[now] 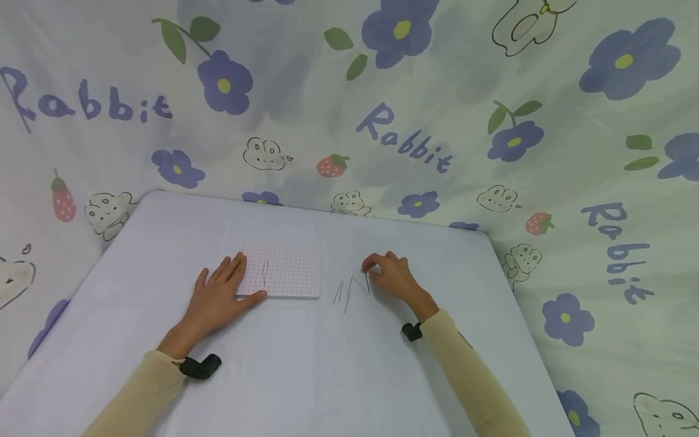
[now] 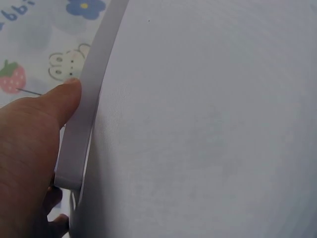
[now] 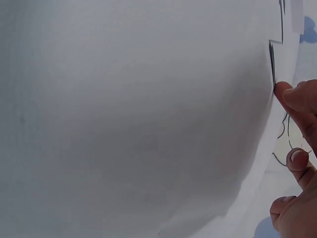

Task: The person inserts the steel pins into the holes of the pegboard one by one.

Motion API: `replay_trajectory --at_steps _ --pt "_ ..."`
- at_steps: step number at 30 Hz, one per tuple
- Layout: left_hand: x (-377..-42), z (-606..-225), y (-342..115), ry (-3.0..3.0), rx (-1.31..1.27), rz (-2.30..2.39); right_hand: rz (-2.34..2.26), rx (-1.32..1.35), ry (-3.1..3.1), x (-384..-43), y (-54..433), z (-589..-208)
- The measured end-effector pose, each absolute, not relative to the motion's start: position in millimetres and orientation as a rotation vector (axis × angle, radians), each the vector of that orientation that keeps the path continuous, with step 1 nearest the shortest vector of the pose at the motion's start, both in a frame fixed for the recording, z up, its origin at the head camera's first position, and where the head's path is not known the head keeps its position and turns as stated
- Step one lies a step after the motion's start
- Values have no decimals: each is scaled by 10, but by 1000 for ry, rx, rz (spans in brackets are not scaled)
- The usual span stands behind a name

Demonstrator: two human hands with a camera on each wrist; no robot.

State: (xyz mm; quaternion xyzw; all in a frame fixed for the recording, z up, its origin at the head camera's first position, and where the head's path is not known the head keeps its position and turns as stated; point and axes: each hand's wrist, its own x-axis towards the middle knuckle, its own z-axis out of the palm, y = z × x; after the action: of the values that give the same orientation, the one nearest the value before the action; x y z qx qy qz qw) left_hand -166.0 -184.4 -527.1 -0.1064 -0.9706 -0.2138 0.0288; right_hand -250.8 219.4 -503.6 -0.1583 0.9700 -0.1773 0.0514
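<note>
A white rectangular board (image 1: pixel 295 273) with a grid of small reddish dots lies flat on the table. A few thin dark sticks (image 1: pixel 264 276) stand or lie on its left part; which, I cannot tell. My left hand (image 1: pixel 215 303) rests at the board's left end, fingers straight along that side and thumb on the front edge. To the right, my right hand (image 1: pixel 394 278) pinches the end of a thin dark stick (image 1: pixel 368 284) between thumb and index finger. The stick (image 3: pixel 272 64) extends from the fingertips in the right wrist view.
Several loose thin dark sticks (image 1: pixel 348 297) lie on the white-covered table (image 1: pixel 306 364) between the board and my right hand. A printed cloth (image 1: pixel 306 109) with flowers and rabbits hangs behind and beside the table. Each wrist bears a black camera mount (image 1: pixel 201 366).
</note>
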Motion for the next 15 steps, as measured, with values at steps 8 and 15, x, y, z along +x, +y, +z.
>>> replay_trajectory --at_steps 8,15 --pt "-1654 -5273 -1835 -2989 -327 -663 -539 -472 2954 -2460 2226 -5007" --pt "-1648 -5262 -1835 -2991 -329 -651 -537 -473 2958 -2438 2288 -5024"
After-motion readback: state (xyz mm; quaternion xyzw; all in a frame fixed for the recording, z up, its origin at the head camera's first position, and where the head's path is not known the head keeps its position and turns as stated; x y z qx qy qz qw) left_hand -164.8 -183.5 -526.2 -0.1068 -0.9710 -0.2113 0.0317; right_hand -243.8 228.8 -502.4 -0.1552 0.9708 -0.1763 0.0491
